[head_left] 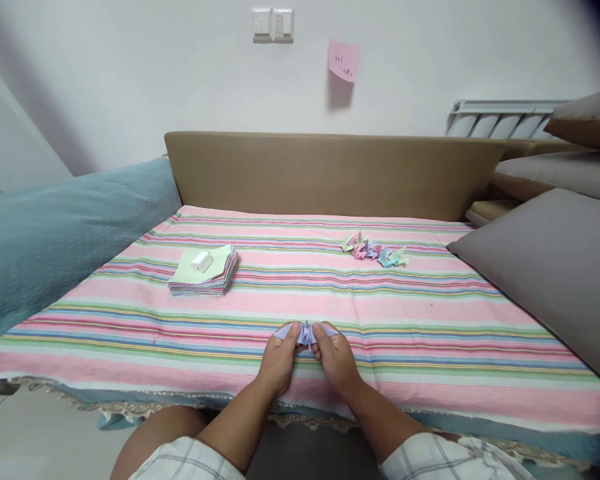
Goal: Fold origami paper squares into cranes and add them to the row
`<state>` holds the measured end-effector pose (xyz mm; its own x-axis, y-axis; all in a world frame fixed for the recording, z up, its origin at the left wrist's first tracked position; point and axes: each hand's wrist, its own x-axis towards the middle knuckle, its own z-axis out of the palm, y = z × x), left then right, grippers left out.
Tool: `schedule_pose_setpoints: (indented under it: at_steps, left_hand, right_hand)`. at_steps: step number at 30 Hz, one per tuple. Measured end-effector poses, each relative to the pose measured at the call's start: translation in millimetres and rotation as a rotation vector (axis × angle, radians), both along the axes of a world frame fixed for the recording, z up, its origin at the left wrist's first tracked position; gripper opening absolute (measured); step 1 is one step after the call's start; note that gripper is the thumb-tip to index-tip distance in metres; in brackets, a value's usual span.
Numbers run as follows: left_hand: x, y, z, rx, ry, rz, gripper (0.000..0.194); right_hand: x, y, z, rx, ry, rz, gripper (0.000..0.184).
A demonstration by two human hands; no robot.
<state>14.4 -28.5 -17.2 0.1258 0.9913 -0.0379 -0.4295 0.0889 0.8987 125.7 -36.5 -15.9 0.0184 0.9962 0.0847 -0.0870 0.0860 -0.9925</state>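
A small lavender origami crane (307, 333) is stretched between my two hands, near the front of the striped cloth. My left hand (280, 357) pinches its left wing between thumb and fingers. On the other side, my right hand (334, 353) pinches the right wing the same way. The crane's creased middle shows in the gap between my thumbs; the undersides of the wings are hidden by my fingers. Farther back to the right lies a cluster of folded paper cranes (371, 251) in pink, purple, green and blue.
A stack of coloured square paper (205, 283) sits left, with a small white block (201, 261) on top. Grey cushions (545, 267) lean at the right, and a blue-covered armrest (80, 227) borders the left. Behind stands a brown backrest (330, 173).
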Motion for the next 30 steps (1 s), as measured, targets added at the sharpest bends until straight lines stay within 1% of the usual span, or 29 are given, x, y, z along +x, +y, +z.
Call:
schedule_pose_setpoints:
  at_steps: [4,9,13,15,18,20,24,27,30]
  left_hand:
    - [0.7,-0.6,3.7,-0.019,-0.061,-0.02,0.029]
    - [-1.3,-0.1,3.6,-0.058,-0.103,-0.006,0.028]
    - [-0.9,-0.3,5.3,-0.067,-0.128,-0.02,0.028]
    - [0.2,-0.8,6.6,-0.065,-0.116,-0.03,0.029]
    - [1.3,-1.3,6.1,-0.035,-0.052,-0.053,0.032]
    - [0.7,-1.3,3.7,0.002,0.026,-0.051,0.034]
    - [-2.3,-1.0,-2.1,0.053,0.186,0.0,0.035]
    - [-1.4,-1.2,-2.7,0.027,0.127,0.011,0.034]
    - [2.2,-1.7,0.2,-0.046,-0.007,0.019,0.032]
  right_hand:
    - [1.4,2.5,-2.2,-0.068,0.091,0.043,0.045]
    - [-2.6,5.0,-5.7,-0.213,0.293,0.023,0.044]
    - [-4.3,5.6,-6.6,-0.251,0.375,0.027,0.043]
    - [-3.2,5.1,-6.6,-0.227,0.349,0.04,0.043]
    - [-0.8,3.5,-5.8,-0.131,0.209,0.059,0.041]
    - [0.0,2.3,-4.6,-0.072,0.119,0.066,0.041]
    - [-1.1,1.2,-2.2,-0.075,0.051,0.021,0.043]
    - [-2.5,2.2,-2.0,-0.108,0.085,0.009,0.043]
    - [-4.5,3.1,-2.4,-0.203,0.228,0.006,0.043]
